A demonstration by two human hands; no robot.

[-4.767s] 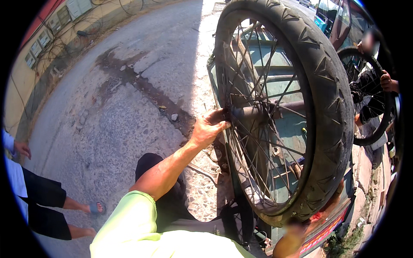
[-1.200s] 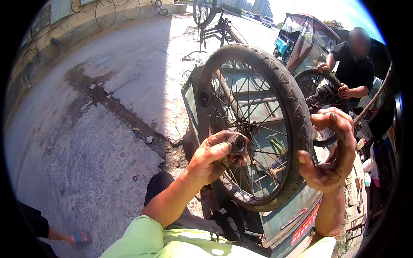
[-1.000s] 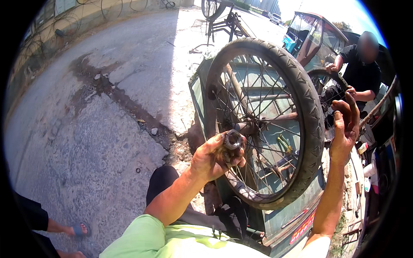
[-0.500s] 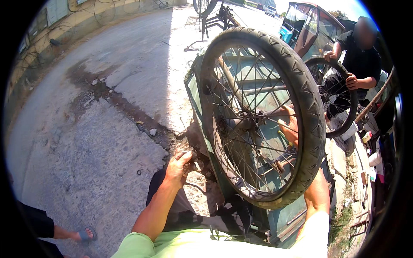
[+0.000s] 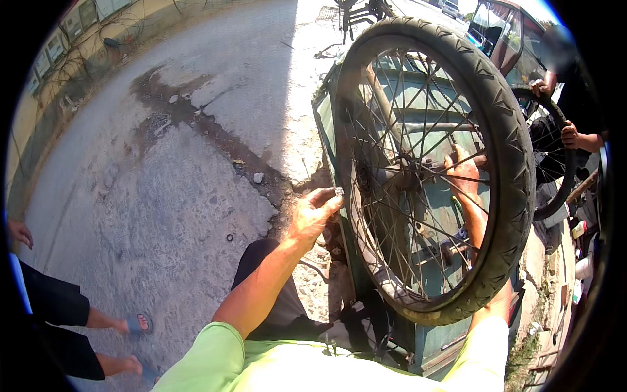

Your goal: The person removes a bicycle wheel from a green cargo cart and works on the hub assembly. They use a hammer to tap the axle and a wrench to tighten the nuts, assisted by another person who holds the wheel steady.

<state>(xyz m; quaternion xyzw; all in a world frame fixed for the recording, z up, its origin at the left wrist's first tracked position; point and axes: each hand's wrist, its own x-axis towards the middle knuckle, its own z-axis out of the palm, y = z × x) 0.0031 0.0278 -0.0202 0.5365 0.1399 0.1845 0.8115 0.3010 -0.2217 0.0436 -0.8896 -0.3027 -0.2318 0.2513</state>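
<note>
A bicycle wheel [image 5: 517, 140] with a black tyre and spokes stands upright in front of me, attached to a bicycle frame [image 5: 444, 127]. My left hand [image 5: 315, 214] is beside the wheel's left rim, thumb and finger pinching a small shiny metal piece [image 5: 339, 191]. It is too small to tell its exact kind. Through the spokes I see my right hand [image 5: 465, 175] on the far side of the wheel, its fingers curled at a frame tube right of the hub [image 5: 406, 171]. Spokes and tyre hide part of that hand and forearm.
Beneath the bicycle lies a green panel-like surface [image 5: 424, 340]. At the right a person in dark clothes holds another wheel [image 5: 560, 196]. Someone in sandals [image 5: 139, 323] stands at lower left. Cracked concrete [image 5: 189, 196] spreads to the left; a three-wheeled vehicle [image 5: 503, 32] is behind.
My left hand has moved up and right toward the wheel's rim, its small metal piece now showing. My right hand has shifted slightly upward behind the spokes. The view has swung left.
</note>
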